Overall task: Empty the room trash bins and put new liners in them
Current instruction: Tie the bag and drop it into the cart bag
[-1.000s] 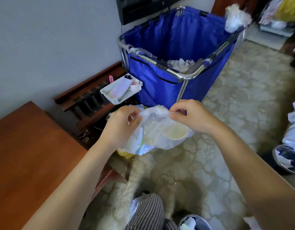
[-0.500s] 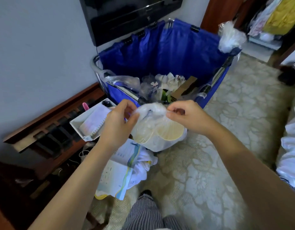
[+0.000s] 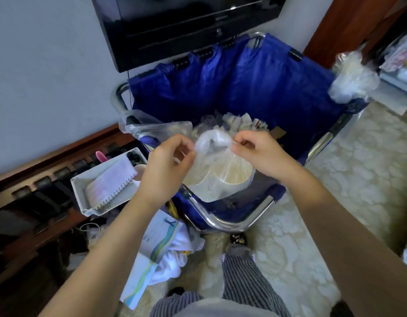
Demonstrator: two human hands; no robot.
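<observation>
A large blue cart [image 3: 255, 88] with a chrome frame [image 3: 232, 221] stands against the wall under a black television [image 3: 186, 26], on a pale patterned carpet [image 3: 346, 179]. Crumpled plastic and paper waste lies in the bottom of the cart, and a bundle of clear bags [image 3: 353, 81] sits on its far right corner. To the left, a dark wooden rack [image 3: 37, 179] runs along the wall, and a white tray [image 3: 83, 191] resting on it carries a spiral notebook [image 3: 113, 181]. Printed papers and white cloth [image 3: 161, 248] lie on the floor just beside the cart's near corner.

The person holds a clear trash bag [image 3: 218, 170] over the near part of the cart, above its rim. A pale paper cup [image 3: 234, 177] shows through the plastic. The left hand [image 3: 166, 170] has its fingers curled, pinching the bag's left edge. The right hand [image 3: 262, 154] pinches the gathered top of the bag between thumb and fingers, the other fingers curled in
</observation>
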